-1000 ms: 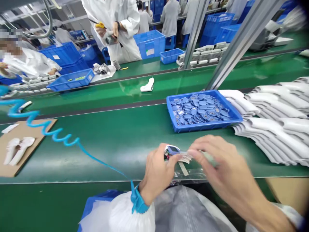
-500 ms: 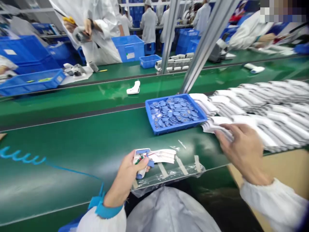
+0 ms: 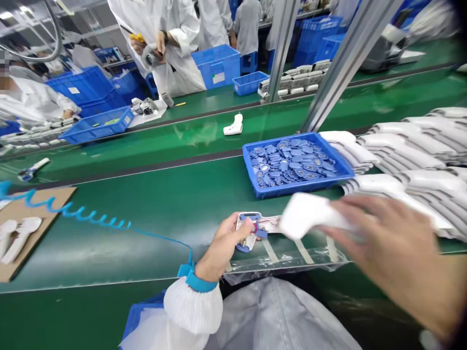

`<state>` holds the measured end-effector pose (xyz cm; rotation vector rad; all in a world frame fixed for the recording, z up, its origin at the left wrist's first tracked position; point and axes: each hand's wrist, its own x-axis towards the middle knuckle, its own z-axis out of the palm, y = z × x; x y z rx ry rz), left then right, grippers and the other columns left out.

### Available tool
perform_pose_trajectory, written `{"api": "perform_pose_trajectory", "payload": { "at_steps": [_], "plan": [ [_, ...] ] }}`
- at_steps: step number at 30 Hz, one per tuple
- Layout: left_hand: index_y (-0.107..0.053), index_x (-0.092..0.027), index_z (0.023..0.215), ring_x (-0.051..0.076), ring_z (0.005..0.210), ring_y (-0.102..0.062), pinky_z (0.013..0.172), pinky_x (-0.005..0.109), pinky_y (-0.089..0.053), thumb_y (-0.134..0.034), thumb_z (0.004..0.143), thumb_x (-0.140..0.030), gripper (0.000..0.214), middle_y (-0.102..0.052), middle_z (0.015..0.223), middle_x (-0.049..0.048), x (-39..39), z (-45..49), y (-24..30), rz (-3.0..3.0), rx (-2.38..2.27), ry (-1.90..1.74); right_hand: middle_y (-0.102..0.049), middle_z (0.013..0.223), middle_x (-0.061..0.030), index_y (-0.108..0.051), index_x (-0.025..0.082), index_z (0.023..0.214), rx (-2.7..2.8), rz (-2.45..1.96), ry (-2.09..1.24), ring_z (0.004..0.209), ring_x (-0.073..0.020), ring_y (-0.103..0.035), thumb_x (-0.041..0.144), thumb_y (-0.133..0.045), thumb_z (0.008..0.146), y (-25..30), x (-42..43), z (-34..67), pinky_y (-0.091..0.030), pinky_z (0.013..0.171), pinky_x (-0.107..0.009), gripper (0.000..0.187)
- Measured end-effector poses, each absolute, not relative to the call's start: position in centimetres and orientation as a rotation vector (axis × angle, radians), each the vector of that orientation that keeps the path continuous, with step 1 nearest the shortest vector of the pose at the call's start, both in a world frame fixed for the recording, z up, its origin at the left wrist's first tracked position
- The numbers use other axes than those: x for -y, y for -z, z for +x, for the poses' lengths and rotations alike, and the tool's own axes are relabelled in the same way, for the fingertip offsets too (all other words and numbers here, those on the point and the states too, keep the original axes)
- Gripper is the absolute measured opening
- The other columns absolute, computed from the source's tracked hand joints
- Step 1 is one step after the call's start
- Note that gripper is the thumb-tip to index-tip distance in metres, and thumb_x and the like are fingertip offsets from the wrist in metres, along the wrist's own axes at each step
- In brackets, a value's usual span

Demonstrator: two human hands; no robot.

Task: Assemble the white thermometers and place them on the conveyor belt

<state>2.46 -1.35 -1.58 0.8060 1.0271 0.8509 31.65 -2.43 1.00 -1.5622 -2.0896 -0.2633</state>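
Observation:
My left hand (image 3: 225,243) is closed on a white half-shell with a blue frame and red wires (image 3: 253,227), held just above the green table's (image 3: 146,214) near edge. My right hand (image 3: 394,248), blurred by motion, grips a white plastic housing shell (image 3: 308,216) and carries it right beside the piece in my left hand. A blue coiled cord (image 3: 76,211) runs from the blue strap on my left wrist (image 3: 197,281). A blue tray of small blue parts (image 3: 295,163) sits just beyond both hands.
Rows of white housing shells (image 3: 412,155) fill the table's right side. A clear plastic sheet with tape strips (image 3: 288,257) lies at the near edge. A cardboard sheet with white parts (image 3: 22,228) is at left. Workers in white coats and blue bins stand past the belt.
My right hand reached to the stack of shells on the right, took one, and brought it back toward my left hand. The left hand turned its piece over.

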Motion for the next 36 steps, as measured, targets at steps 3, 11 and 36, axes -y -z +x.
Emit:
{"api": "perform_pose_trajectory", "payload": {
  "at_steps": [3,11,36],
  "plan": [
    [-0.068,-0.017,0.115,0.023,0.107,-0.062,0.085,0.027,-0.049,-0.068,0.089,-0.06,0.05,-0.069,0.115,0.009,1.4,2.6,1.7,0.861,-0.999,-0.869,-0.073,0.11,-0.0102,-0.069,0.022,0.111,2.336,-1.342,0.429,0.099,-0.0313,-0.065,0.036,-0.055,0.101,-1.8,3.0,25.6,-0.04,0.087,-0.05,0.022],
    [-0.067,-0.015,0.109,0.018,0.085,-0.06,0.072,0.026,-0.047,-0.074,0.087,-0.047,0.04,-0.068,0.1,0.0065,2.0,2.1,2.4,1.133,-1.105,-0.874,-0.075,0.105,-0.0105,-0.066,0.017,0.119,2.447,-1.316,-0.034,0.095,-0.0286,-0.068,0.046,-0.066,0.095,1.0,1.9,22.6,-0.048,0.089,-0.047,0.038],
    [-0.06,-0.018,0.089,0.017,0.06,-0.06,0.055,0.028,-0.034,-0.065,0.087,-0.041,0.024,-0.069,0.075,0.0045,4.2,1.2,1.3,1.734,-1.451,-0.685,-0.052,0.051,0.0021,-0.053,0.02,0.053,1.77,-1.347,-0.308,0.049,-0.0093,-0.045,0.042,-0.051,0.102,-0.4,-0.3,14.2,-0.03,0.054,-0.029,0.053]
  ]
}}
